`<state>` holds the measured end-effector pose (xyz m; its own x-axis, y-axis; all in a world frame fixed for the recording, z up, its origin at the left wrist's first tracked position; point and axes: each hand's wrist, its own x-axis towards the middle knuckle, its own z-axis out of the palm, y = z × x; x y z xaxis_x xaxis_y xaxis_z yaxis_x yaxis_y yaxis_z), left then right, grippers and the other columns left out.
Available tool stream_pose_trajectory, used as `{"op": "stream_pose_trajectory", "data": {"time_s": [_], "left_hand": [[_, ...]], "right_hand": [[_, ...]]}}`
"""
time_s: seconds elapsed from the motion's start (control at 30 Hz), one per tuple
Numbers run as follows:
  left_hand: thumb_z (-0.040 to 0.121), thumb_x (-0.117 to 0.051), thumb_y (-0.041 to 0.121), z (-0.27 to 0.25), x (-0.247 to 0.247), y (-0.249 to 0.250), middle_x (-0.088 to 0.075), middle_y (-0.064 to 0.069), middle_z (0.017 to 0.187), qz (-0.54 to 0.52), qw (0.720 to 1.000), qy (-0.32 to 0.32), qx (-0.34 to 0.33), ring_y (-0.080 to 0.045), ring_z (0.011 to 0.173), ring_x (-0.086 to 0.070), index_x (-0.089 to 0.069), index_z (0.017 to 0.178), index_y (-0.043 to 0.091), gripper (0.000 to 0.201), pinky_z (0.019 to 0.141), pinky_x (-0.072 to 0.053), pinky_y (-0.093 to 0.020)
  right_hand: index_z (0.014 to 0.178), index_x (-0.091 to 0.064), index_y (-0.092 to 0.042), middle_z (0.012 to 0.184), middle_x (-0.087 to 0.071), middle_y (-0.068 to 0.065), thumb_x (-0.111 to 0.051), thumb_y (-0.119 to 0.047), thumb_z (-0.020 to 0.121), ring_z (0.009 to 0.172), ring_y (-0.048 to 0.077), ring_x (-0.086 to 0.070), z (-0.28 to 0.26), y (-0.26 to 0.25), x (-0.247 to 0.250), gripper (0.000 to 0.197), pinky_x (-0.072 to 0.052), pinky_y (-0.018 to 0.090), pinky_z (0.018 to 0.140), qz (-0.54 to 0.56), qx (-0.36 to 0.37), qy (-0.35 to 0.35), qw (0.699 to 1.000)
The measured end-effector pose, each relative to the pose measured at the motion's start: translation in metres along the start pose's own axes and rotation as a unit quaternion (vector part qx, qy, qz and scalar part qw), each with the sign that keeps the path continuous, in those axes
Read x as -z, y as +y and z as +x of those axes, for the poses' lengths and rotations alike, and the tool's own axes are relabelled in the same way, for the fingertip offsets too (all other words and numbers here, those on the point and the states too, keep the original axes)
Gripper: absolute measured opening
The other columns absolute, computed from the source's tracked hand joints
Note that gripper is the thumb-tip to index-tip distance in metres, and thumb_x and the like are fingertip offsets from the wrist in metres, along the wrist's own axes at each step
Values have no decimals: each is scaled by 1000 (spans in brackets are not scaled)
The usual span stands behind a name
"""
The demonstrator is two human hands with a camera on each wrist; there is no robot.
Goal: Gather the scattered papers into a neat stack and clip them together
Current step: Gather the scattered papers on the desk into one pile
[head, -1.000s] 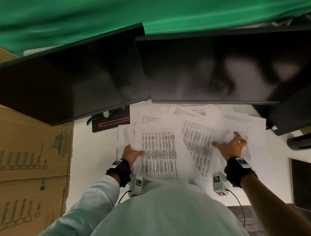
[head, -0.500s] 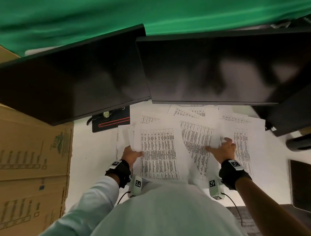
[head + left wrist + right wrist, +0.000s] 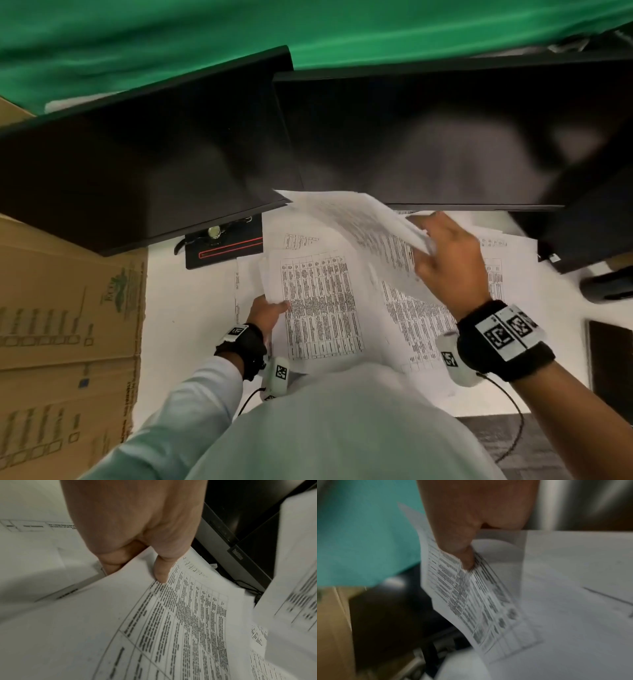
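Overhead, white desk (image 3: 191,308), scattered papers (image 3: 322,308), two dark monitors (image 3: 428,137), green backdrop (image 3: 239,31)

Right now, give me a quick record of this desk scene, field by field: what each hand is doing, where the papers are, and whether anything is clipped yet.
left hand: grips the left edge of the printed sheets lying on the desk, thumb on top
right hand: holds a lifted sheet raised above the others
loose papers: spread overlapping on the white desk below the monitors
stack: not yet squared
clip: none on the papers
left of desk: cardboard box
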<state>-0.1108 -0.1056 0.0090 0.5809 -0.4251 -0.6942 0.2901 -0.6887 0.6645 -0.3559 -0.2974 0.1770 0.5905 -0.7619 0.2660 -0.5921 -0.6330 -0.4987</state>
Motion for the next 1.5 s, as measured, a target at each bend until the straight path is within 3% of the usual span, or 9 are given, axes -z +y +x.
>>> {"op": "stream_pose_trajectory", "data": {"time_s": [0.2,0.3,0.57,0.7,0.8,0.93,1.2,1.37,1.5], "left_hand": [[94,-59,9,-2,-1,7,-61,-20,127,11,999,16,25,-34,114,-57,-54,128,-7,38,100,-42,-42],[95,-56,15,-2,1,6,-66,-18,116,-9,999,-8,31,-24,84,-62,-59,124,-3,35,87,-52,-40],[82,-54,70,-8,2,5,-72,-7,111,-218,969,-96,64,-25,105,-66,-64,119,20,63,93,-49,-38],[78,-81,20,3,3,-9,-69,-6,113,-24,999,-38,11,-27,113,-63,-66,116,3,44,97,-46,-35],[85,-72,9,8,18,-10,-69,-9,117,-12,999,27,-25,-26,110,-64,-65,120,5,37,101,-48,-39],[87,-62,13,16,72,-16,-69,-13,118,48,978,204,-18,-32,108,-65,-64,123,10,36,97,-51,-38],[91,-51,14,12,130,-53,-64,-15,128,152,966,209,-16,-38,114,-61,-59,129,15,39,99,-49,-42],[93,-57,17,10,128,-57,-61,-17,132,122,977,172,-34,-37,120,-58,-55,133,8,41,104,-44,-38],[91,-61,20,14,136,-61,-63,-15,130,110,982,146,-39,-34,120,-59,-57,131,8,42,105,-45,-43]], "right_hand": [[125,-55,-7,101,-63,-7,-72,-21,86,77,-4,-58,11,-19,-22,45,-38,-7,68,253,-162,36,953],[131,-49,-13,114,-67,1,-74,-21,84,95,11,-65,-4,4,-70,54,-46,4,74,288,-226,-116,923],[152,-13,-10,135,-52,26,-38,-2,97,86,27,-64,-41,29,-147,61,-55,38,73,191,-308,-346,865],[152,-17,-6,154,-33,13,-43,-18,100,139,30,-37,-51,20,-161,59,-32,34,110,161,-237,-473,833],[124,-50,-7,119,-56,10,-56,-17,93,112,30,-55,-52,21,-165,34,-42,26,86,142,-263,-330,895],[130,-47,-4,136,-35,22,-63,-5,81,121,40,-44,-49,29,-165,51,-40,41,103,81,-351,-150,921],[139,-35,-5,139,-32,15,-74,-19,78,122,32,-45,-54,-19,-191,74,-36,27,93,118,-388,-232,884],[144,-23,-10,145,-24,18,-76,-64,62,132,42,-30,-57,-36,-202,112,-38,56,102,-110,-370,-259,885],[145,-21,-10,143,-24,19,-85,-57,57,131,42,-29,-54,-42,-211,118,-44,58,96,-96,-383,-255,883]]}}
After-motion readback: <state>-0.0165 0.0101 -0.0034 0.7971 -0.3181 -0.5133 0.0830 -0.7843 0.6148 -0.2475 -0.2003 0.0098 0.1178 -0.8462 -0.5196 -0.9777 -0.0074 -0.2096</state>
